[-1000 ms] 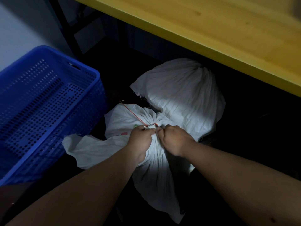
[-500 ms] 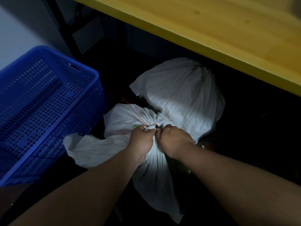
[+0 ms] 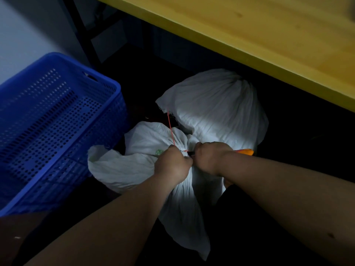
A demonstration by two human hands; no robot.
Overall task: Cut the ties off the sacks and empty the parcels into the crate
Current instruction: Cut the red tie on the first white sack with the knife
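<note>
A white woven sack [image 3: 142,143] lies on the dark floor, its neck bunched and bound with a thin red tie [image 3: 170,125] whose loose end runs up and away. My left hand [image 3: 172,166] pinches the tie at the bunched neck. My right hand [image 3: 211,158] grips an orange-handled cutter [image 3: 246,151]; its dark tip sits at the tie, between my two hands. A second, fuller white sack [image 3: 217,108] lies just behind. The blue perforated crate [image 3: 107,81] stands to the left with nothing visible inside.
A yellow wooden tabletop [image 3: 249,31] overhangs the sacks from the upper right. A dark table leg [image 3: 82,35] stands behind the crate, against a pale wall. The floor around the sacks is dark and hard to make out.
The loose end of the red tie has swung from pointing left to pointing straight away. The orange handle now shows behind my right hand. Both hands stay at the neck.
</note>
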